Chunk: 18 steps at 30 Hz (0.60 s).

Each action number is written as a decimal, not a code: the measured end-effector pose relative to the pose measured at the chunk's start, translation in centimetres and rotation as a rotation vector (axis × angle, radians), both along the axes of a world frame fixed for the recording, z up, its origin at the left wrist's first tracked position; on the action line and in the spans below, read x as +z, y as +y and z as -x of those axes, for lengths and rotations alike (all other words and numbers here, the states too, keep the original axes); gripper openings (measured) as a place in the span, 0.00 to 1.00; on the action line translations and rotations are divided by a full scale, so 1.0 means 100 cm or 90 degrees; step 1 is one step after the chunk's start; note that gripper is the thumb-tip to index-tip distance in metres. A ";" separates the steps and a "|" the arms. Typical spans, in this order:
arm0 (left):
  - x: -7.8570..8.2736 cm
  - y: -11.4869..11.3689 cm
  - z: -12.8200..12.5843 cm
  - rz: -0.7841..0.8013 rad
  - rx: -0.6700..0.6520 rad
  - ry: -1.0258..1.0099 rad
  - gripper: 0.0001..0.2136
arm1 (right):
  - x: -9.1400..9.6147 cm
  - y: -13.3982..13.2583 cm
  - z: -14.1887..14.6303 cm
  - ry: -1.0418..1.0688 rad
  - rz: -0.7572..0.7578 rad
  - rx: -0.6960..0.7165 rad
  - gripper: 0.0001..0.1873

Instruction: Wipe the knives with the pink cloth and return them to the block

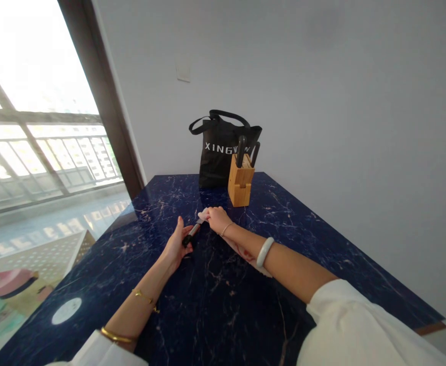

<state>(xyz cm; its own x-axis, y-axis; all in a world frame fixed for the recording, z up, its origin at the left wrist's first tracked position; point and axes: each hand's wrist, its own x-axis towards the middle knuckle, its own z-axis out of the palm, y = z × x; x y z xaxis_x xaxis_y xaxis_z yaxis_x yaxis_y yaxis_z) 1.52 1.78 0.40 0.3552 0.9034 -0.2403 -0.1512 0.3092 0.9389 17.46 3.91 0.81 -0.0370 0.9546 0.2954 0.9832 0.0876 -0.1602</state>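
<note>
My left hand (176,245) is closed around the black handle end of a knife (194,232), its thumb raised off the handle. The knife slants up and to the right over the blue marbled table. At its far end, a pale cloth (203,214) is pinched in my right hand (219,219) and pressed about the blade, hiding the tip. More of this cloth, white with pinkish patches, trails along under my right forearm. Just beyond my right hand stands a wooden knife block (240,190) with black-handled knives in its top.
Behind the block, a black tote bag (217,165) with white lettering stands near the wall. The dark blue table (215,305) narrows toward the back. A round white spot (66,310) shows at its left edge. Lower left, beside the table, is a white perforated basket (61,251) with a pink-lidded container.
</note>
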 end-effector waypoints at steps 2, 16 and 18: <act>-0.005 0.001 -0.002 -0.041 0.011 0.033 0.18 | -0.001 0.009 -0.011 -0.005 0.006 -0.024 0.09; 0.001 -0.003 -0.001 -0.164 0.145 -0.086 0.21 | 0.041 -0.005 -0.025 -0.109 -0.154 -0.044 0.21; 0.005 -0.008 -0.004 -0.236 0.160 -0.085 0.26 | 0.052 -0.026 -0.014 -0.209 -0.229 0.094 0.21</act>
<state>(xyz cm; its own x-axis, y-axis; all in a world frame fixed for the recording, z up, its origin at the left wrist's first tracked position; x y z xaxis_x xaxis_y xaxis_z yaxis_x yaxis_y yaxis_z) 1.93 0.95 0.90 0.1198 0.9816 0.1484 -0.3062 -0.1057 0.9461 18.82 1.35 5.97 -0.3103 0.7724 0.5542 0.9495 0.2232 0.2207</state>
